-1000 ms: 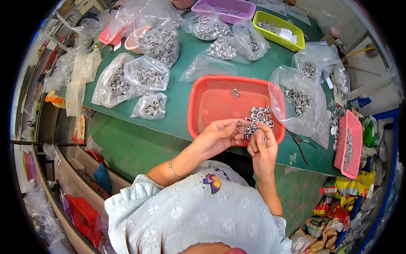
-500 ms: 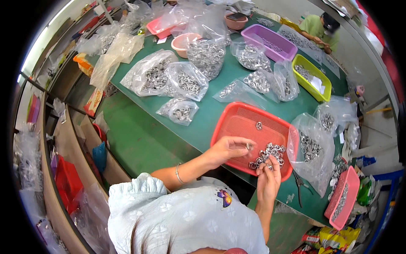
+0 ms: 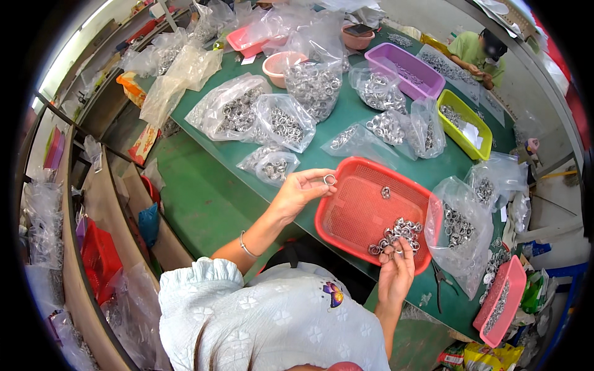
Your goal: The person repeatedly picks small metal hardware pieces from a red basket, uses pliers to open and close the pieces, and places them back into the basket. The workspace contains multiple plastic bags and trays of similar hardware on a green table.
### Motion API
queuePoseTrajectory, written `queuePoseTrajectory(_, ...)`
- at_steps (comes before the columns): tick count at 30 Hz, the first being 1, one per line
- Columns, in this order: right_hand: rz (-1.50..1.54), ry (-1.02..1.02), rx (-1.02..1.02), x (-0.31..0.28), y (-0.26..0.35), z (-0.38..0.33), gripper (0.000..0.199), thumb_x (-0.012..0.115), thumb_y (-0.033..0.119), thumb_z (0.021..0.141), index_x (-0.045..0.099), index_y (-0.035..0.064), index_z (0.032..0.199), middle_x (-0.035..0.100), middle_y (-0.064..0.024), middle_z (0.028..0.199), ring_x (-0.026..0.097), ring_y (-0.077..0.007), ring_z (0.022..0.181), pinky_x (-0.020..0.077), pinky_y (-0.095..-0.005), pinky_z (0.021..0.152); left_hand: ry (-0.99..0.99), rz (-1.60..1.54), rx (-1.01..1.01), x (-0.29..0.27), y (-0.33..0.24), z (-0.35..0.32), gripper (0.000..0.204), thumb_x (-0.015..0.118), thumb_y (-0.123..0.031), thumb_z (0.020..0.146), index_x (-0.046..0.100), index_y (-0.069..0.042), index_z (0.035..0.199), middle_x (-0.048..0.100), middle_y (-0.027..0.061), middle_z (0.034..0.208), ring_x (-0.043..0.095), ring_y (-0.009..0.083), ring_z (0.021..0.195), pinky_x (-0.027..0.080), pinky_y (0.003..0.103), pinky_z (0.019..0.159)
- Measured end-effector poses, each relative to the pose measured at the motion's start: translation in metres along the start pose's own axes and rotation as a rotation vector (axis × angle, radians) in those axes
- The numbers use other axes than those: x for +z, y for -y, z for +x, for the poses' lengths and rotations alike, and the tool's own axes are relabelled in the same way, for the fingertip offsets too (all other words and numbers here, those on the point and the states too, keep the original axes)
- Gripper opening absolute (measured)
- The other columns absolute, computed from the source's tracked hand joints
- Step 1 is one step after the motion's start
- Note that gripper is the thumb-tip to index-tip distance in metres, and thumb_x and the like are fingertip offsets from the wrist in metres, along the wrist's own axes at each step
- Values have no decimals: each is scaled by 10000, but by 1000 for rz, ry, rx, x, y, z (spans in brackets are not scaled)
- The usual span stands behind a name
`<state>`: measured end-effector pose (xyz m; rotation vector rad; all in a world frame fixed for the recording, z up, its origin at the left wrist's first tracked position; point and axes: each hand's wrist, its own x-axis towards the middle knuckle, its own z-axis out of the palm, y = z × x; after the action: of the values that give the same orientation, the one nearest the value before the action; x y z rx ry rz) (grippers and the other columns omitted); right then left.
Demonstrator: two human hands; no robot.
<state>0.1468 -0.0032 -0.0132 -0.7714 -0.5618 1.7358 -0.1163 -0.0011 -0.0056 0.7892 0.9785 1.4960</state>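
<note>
The right hand (image 3: 396, 275) rests on loose metal rings (image 3: 396, 232) in the red tray (image 3: 352, 216), grip narrow. At ten o'clock, the left hand (image 3: 300, 191) pinches one ring (image 3: 330, 180). Beyond, clear bags (image 3: 284, 120) crowd the green desk (image 3: 210, 198).

A single head-worn fisheye view looks steeply down from above the person's shoulders onto the green table (image 3: 346, 123), close to the red tray (image 3: 352, 213), edges bending toward the dark rim.

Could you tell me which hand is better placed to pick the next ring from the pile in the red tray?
Right: its fingertips touch the pile in the tray; the left holds a ring.
</note>
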Motion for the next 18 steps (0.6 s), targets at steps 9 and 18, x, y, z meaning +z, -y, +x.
queuePoseTrajectory(9, 34, -25, 9, -6, -1, 1, 354, 464, -73, 797, 446, -24, 1147, 482, -94, 1028, 520, -198, 910, 425, -310, 725, 38, 184, 151, 11, 6, 30, 302, 513, -6, 858, 508, 59, 1153, 605, 107, 1009, 607, 165, 917, 489, 267, 825)
queuePoseTrajectory(18, 46, 9, -14, -5, -5, 0, 300, 459, -55, 836, 452, -11, 1133, 467, -81, 1015, 516, -191, 902, 432, -306, 734, 234, 1534, 722, 75, -3, 114, 299, 548, -2, 729, 585, 21, 1025, 601, 131, 744, 552, 263, 812, 385, 381, 699)
